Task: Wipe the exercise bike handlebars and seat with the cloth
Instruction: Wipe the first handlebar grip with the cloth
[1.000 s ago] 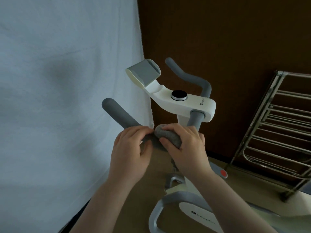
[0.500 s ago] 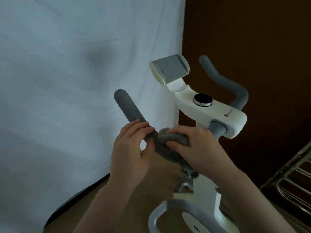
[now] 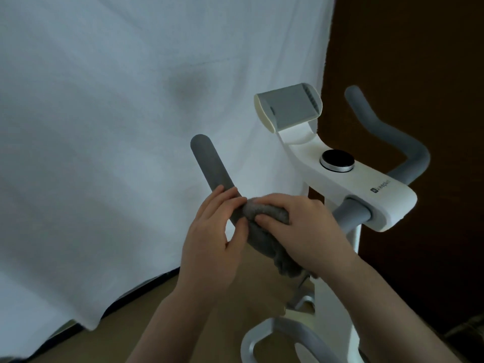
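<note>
Left hand [image 3: 209, 239] curled; right hand [image 3: 301, 229] gripping.

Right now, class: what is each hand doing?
Left hand: grips the grey padded left handlebar.
Right hand: holds the grey fuzzy cloth wrapped round that handlebar.

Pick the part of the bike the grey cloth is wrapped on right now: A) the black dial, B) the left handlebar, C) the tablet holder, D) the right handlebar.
B: the cloth sits bunched around the left handlebar, gripped by the right hand.
</note>
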Available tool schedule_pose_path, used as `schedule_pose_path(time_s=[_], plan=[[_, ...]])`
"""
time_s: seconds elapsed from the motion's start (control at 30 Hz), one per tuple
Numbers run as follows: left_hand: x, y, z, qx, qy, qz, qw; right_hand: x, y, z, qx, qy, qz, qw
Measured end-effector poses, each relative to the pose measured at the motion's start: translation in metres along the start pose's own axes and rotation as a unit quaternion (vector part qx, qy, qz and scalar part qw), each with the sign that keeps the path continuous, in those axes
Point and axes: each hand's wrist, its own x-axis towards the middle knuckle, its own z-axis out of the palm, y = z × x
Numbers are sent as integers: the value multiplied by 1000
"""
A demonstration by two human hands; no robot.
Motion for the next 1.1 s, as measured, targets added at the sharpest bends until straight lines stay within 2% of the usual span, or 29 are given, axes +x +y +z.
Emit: schedule_pose_path(time_s=[0.13, 0.33, 0.5, 0.63, 0.8, 0.93, 1.1], plan=[[0, 1, -2, 13, -11, -2, 1000, -1, -1, -2, 17, 14, -12, 1000], [8, -2, -10, 51, -13, 14, 999, 4, 4, -4, 31, -18, -20, 999], [18, -9, -14, 76, 9, 33, 997, 18, -7, 6, 31, 8, -21, 999], [27, -12, -16, 78, 14, 36, 996, 8, -6, -1, 81, -9, -12, 997], [39, -30, -25, 78, 0, 37, 996, 24, -15, 10, 14, 26, -2, 1000], [47, -37, -33, 30, 2, 21, 999, 17, -15, 7, 26, 24, 15, 999], [54, -41, -29, -2, 20, 37, 999, 32, -34, 27, -44, 113, -10, 993]])
